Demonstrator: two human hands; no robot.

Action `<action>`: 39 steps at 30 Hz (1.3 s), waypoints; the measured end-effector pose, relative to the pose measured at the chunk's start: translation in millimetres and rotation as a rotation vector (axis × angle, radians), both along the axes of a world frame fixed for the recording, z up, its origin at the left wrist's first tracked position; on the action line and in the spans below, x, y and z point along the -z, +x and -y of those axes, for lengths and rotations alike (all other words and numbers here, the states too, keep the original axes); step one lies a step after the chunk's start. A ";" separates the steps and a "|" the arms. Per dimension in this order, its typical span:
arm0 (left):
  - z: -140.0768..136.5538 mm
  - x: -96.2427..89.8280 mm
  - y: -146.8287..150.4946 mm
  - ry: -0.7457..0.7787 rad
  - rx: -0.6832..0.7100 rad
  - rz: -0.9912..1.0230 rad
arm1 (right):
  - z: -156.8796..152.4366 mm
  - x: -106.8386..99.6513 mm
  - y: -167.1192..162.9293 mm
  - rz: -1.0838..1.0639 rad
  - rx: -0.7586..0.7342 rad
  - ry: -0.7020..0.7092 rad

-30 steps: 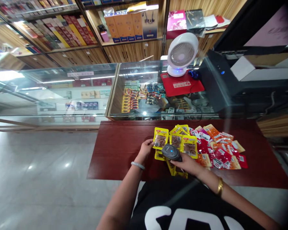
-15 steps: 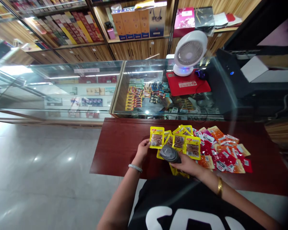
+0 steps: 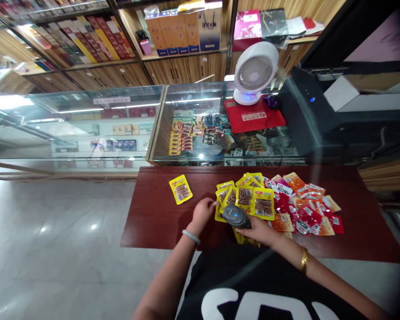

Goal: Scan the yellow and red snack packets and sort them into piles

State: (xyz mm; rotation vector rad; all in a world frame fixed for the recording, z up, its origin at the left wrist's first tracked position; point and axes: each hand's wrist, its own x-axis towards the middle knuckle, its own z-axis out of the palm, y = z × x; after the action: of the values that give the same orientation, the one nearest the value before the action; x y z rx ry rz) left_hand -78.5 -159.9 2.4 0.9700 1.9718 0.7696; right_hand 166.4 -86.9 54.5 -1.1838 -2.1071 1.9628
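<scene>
In my right hand [image 3: 258, 230] is a dark grey handheld barcode scanner [image 3: 235, 215], its head over a pile of yellow snack packets [image 3: 263, 203]. My left hand [image 3: 203, 215] is at the left side of this pile, fingers pinched at the edge of a yellow snack packet [image 3: 222, 194]; the exact grip is small in view. Apart from the pile, a single yellow packet [image 3: 181, 190] lies tilted on the left of the dark red table. Brown sticks show through the packets' clear windows. Some packets are partly hidden under the scanner and right hand.
Red and orange packets [image 3: 308, 213] lie heaped right of the yellow ones on the dark red table [image 3: 153, 222]. Behind it stands a glass display counter [image 3: 193, 100] bearing a white fan [image 3: 256, 73] and a red mat [image 3: 253, 118]. A black computer case [image 3: 306, 111] borders the right.
The yellow packet that my left hand held now lies farther left on the table. That hand has returned to the pile's left edge. The scanner stays in my right hand, a blue light now showing.
</scene>
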 end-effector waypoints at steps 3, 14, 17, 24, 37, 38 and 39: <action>-13.4 9.5 39.1 -0.096 0.020 0.102 | 0.0 -2.3 -0.4 0.005 0.013 0.004; 39.5 10.3 -13.1 0.030 -0.388 0.762 | -6.8 -0.2 2.5 0.061 0.038 0.041; 54.0 5.1 -20.2 0.064 -0.525 0.811 | -7.3 0.3 -2.6 0.038 0.015 0.032; 63.2 1.9 -15.9 0.076 -0.578 0.762 | -13.8 -5.0 -26.5 -0.043 0.000 0.061; 65.9 0.9 -75.1 0.025 -0.838 0.027 | -12.1 -7.0 -30.8 -0.016 -0.065 0.038; 63.1 -0.3 -79.0 -0.017 -0.856 -0.122 | -11.6 -5.5 -28.7 -0.005 -0.050 0.036; 58.8 -0.8 -79.2 -0.044 -0.845 -0.228 | -11.2 -4.1 -26.8 0.005 -0.035 0.038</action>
State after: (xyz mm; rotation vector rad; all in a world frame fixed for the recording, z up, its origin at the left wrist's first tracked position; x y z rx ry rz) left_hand -157.6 -218.7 3.2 0.1529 2.6085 1.0819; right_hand 139.7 -75.6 58.6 -1.1541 -2.1718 1.9274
